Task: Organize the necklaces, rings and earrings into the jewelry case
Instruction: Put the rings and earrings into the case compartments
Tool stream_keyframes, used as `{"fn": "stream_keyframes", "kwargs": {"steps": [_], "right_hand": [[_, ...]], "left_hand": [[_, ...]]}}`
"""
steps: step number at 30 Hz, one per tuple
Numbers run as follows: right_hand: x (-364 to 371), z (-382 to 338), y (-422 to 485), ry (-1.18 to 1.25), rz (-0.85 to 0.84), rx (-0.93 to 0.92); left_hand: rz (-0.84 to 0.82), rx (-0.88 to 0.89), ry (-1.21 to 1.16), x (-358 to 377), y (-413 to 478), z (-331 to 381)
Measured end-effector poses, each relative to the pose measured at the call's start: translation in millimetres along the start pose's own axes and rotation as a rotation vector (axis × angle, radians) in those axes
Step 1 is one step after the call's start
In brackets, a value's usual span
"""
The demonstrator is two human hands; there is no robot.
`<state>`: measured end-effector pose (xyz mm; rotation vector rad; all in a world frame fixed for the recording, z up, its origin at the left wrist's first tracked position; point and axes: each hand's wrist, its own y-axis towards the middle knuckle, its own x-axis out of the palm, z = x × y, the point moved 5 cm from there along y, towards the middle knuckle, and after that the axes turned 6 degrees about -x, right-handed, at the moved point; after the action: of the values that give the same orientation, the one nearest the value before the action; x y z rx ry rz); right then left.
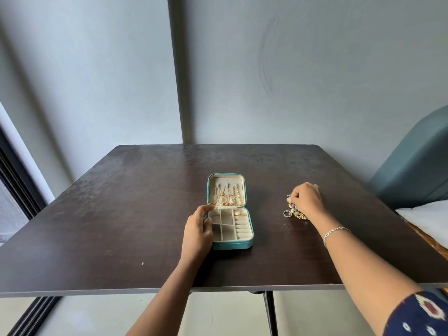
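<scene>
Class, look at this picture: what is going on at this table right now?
A person is filling an open teal jewelry case. The left hand holds the case's left edge. The right hand pinches loose jewelry lying on the table to its right. Necklaces hang in the lid; most tray compartments look empty.

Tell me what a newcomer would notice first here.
The open teal jewelry case sits central on the dark table, gold chains hung in its lid, the left hand holding its left edge. To its right, the right hand pinches into a jewelry pile, a silver ring beside it.
</scene>
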<state>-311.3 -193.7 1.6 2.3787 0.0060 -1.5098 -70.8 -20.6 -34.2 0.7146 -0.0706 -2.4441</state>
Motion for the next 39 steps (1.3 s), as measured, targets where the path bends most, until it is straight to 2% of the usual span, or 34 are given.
{"fn": "stream_keyframes", "kwargs": {"steps": [10,14,20,24,30,34,39], "right_hand": [[3,-6,0,-0.002,-0.049,0.001],[-2,-6,3,0.208,-0.03,-0.02],[-5,-13,-7,0.713,-0.078,0.024],[-1,-18,-11,0.833,-0.149,0.071],[7,-16,-14,1.009,-0.167,0.182],[6,-19,-14,1.018,-0.158,0.172],[13,-24,-11,0.886,-0.163,0.062]], "left_hand": [[0.0,0.01,0.0,1,1,-2],[-0.002,0.017,0.004,1,0,-1],[0.022,0.08,0.021,-2,-2,5],[0.031,0.087,0.015,-3,-2,9],[0.032,0.096,0.025,-4,-2,8],[0.041,0.098,0.035,-4,-1,8],[0.038,0.098,0.039,-4,-1,7]]}}
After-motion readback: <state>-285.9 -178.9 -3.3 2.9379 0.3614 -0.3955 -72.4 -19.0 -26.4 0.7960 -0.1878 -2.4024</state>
